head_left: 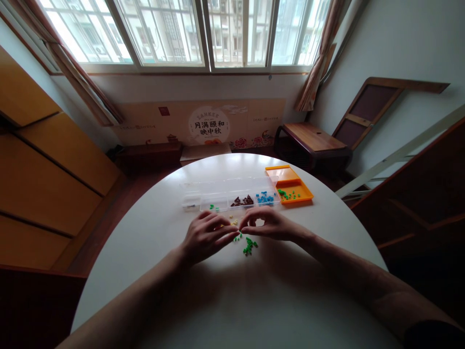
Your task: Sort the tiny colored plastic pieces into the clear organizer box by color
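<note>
Item 1: my left hand, resting on the round white table, fingers curled inward with the tips drawn toward the thumb; whether they pinch anything I cannot tell.

Item 2: my right hand, thumb and forefinger brought together close to the left fingertips; any piece between them is too small to make out.

Item 3: loose green beads, a small heap on the table just below and between the two hands. A few yellowish bits lie between the fingertips, partly hidden.

Item 4: clear compartment box, just beyond the hands, holding brown pieces, blue pieces and a few green ones; the left cells are hard to read.

Item 5: orange tray, touching the box's right end, with green beads inside, near the table's far right edge.

Open room: broad bare table surface toward me and to both sides of the hands. Both forearms are cut off at the lower frame edge.

Surroundings: wooden bench under the window, well apart from the table.
</note>
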{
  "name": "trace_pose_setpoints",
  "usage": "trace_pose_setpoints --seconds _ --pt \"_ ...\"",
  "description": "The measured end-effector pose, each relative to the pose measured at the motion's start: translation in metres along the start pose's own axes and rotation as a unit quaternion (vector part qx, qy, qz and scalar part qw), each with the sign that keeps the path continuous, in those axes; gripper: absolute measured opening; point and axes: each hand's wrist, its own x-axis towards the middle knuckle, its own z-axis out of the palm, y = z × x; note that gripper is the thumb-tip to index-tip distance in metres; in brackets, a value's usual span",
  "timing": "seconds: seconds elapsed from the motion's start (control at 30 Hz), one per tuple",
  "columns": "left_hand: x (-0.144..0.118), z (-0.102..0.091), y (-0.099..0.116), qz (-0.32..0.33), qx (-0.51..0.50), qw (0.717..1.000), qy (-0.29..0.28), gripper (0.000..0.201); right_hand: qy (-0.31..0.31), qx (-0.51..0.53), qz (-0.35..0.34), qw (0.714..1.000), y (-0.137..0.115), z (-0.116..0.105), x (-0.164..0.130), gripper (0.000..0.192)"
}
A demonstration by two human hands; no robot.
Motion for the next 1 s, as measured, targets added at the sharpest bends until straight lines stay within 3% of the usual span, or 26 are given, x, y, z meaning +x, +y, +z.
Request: trace_pose_setpoints --seconds 0.23,0.37,0.57,0.77,1.0 --pt "-0.007 0.001 -0.004 0.015 -0.004 1.0 -0.023 0.022 -0.003 0.005 -0.008 1.0 0.005 0.003 0.001 0.031" --pt "-0.006 0.002 -0.004 -0.009 -0.011 0.999 -0.046 0.019 0.021 -0.01 -0.012 1.0 0.005 0.005 0.002 0.031" --pt "-0.005 0.001 -0.005 0.017 0.016 1.0 0.002 0.016 0.037 -0.035 -0.018 0.999 0.007 0.002 0.001 0.028" --pt "-0.009 0.001 -0.015 -0.069 0.036 0.997 -0.013 0.006 0.051 -0.118 -0.034 0.991 0.012 -0.013 -0.004 0.02" --pt "-0.012 -0.002 -0.033 -0.165 0.103 0.98 0.036 0.009 -0.045 -0.225 -0.028 0.973 0.004 -0.029 -0.016 0.008"
